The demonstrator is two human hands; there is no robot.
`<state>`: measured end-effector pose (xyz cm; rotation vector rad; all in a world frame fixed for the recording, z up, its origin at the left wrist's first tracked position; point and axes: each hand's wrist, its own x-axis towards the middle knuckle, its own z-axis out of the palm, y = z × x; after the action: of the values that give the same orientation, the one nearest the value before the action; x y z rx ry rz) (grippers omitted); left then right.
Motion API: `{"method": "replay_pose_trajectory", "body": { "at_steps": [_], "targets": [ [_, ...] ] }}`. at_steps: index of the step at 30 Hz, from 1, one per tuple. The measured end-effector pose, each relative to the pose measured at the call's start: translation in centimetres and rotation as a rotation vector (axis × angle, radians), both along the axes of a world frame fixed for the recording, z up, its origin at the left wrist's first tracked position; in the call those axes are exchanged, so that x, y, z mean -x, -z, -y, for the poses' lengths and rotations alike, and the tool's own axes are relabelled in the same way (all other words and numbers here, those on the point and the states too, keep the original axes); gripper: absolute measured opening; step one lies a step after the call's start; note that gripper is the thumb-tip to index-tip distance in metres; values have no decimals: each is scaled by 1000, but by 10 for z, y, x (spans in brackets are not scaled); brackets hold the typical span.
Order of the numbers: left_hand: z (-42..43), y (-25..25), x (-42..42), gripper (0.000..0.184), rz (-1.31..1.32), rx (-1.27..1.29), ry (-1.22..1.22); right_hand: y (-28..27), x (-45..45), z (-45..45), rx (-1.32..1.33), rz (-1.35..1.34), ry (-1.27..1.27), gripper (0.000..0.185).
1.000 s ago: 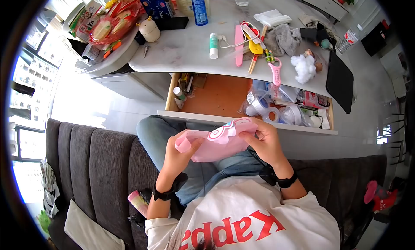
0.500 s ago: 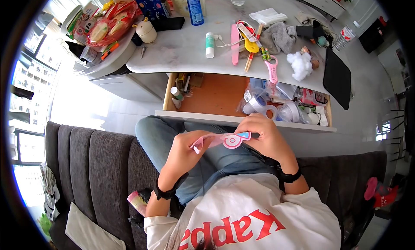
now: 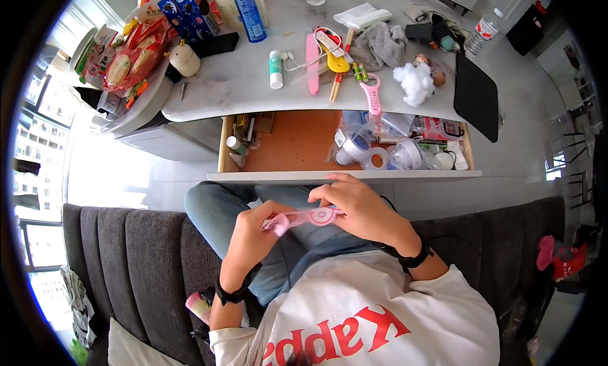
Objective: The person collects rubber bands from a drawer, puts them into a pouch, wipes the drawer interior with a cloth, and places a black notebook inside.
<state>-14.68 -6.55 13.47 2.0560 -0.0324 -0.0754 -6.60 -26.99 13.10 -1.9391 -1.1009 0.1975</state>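
Drawer (image 3: 291, 156): pulled out at 12 o'clock from the hands, under the near edge of the marbled table (image 3: 234, 81); a bare stretch of orange-brown base shows in its middle.
Drawer, 9 o'clock end: a white-capped tube (image 3: 237, 145) lies slantwise, with small boxes crowded just beyond it.
Drawer, 3 o'clock end: a heap of tape rolls, one roll (image 3: 384, 159) near the front panel, together with clear plastic wrapping, a red-and-pink packet (image 3: 438, 130) and a round white thing (image 3: 444, 160).
Bottles: a blue bottle (image 3: 250, 14) stands on the table towards 11 o'clock; a clear bottle (image 3: 485, 31) with a red label is between 1 and 2 o'clock.
Red package (image 3: 123, 71): between 10 and 11 o'clock, among other packets; its contents are hard to tell.
Pink piece (image 3: 304, 219): stretched between the two hands above the lap in jeans (image 3: 218, 211), at about 2 o'clock from the left hand and 9 o'clock from the right; the ring pattern is on its right part, a curl at its left end.
Left hand (image 3: 252, 232): fingers bent, thumb and fingertips pinching the curled end.
Right hand (image 3: 360, 209): thumb and fingers closed on the ring-patterned end; some fingertips are hidden.
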Motion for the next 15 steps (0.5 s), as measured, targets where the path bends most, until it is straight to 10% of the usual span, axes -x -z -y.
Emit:
{"method": "replay_pose_trajectory", "body": {
  "at_steps": [15],
  "targets": [
    [-17, 8, 11, 11, -202, 70, -3, 12, 1, 9, 26, -60, 57, 21]
  ]
}}
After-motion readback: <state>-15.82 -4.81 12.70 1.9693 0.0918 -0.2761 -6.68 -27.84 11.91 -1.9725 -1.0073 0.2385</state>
